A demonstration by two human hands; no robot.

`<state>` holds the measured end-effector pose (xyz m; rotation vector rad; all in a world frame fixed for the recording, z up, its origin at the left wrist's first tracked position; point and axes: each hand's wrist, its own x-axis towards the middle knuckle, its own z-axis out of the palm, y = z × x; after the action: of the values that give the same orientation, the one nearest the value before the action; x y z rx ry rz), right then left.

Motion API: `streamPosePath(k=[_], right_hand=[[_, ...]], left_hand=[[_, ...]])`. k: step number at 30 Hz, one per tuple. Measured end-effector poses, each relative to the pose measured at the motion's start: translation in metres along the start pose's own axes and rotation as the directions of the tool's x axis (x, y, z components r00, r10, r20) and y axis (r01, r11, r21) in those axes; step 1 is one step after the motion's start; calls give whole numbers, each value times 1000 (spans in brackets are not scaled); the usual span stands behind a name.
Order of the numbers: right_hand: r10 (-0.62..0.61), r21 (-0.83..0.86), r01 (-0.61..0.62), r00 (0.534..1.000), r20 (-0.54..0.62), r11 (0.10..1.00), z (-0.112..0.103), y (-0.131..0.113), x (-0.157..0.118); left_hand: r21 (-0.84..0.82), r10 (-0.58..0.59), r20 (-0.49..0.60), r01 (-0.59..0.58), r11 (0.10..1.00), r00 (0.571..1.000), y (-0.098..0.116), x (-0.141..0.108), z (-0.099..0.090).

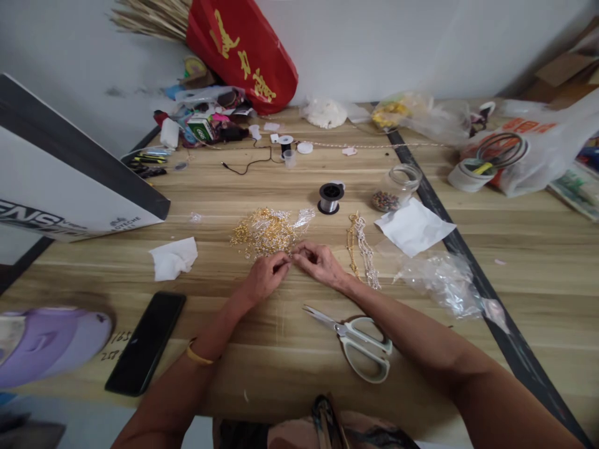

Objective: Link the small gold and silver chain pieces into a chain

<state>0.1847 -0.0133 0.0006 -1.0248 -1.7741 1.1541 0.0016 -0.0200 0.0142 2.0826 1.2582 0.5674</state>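
Both hands meet at the near edge of a heap of gold and silver beads [269,231] on the wooden table. My left hand [267,274] has its thumb and fingers pinched together; what they hold is too small to name. Almost touching it, my right hand [321,262] is also pinched, with its fingertips by the beads. Thin clear thread or wire trails on the table below the hands. Scissors [358,343] with pale handles lie under my right forearm's inner side. Gold and silver chains [365,252] lie right of my right hand, and a wire spool [329,198] stands behind it.
A black phone [146,343] and a purple object [56,343] lie at the left, below a large box [79,181]. White paper [414,227], clear plastic bags [442,280] and a glass jar [397,187] are at the right. Assorted bags and small items line the wall.
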Motion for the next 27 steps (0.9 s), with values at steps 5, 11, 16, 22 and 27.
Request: streamPosePath(k=[5, 11, 16, 22, 27], right_hand=[[-106, 21, 105, 992, 75, 994, 2, 6, 1], [-169, -92, 183, 976, 140, 979, 5, 17, 2], [-133, 0, 135, 977, 164, 991, 7, 23, 4], [-23, 41, 19, 993, 114, 999, 5, 17, 4], [0, 14, -1, 995, 102, 1000, 4, 13, 3]], left_hand=[[-353, -93, 27, 97, 931, 995, -11, 2, 3], [-473, -120, 44, 126, 872, 992, -14, 4, 7], [-472, -117, 65, 134, 871, 991, -9, 4, 2], [-544, -199, 48, 193, 816, 979, -8, 4, -2], [-563, -195, 52, 190, 804, 979, -14, 4, -1]])
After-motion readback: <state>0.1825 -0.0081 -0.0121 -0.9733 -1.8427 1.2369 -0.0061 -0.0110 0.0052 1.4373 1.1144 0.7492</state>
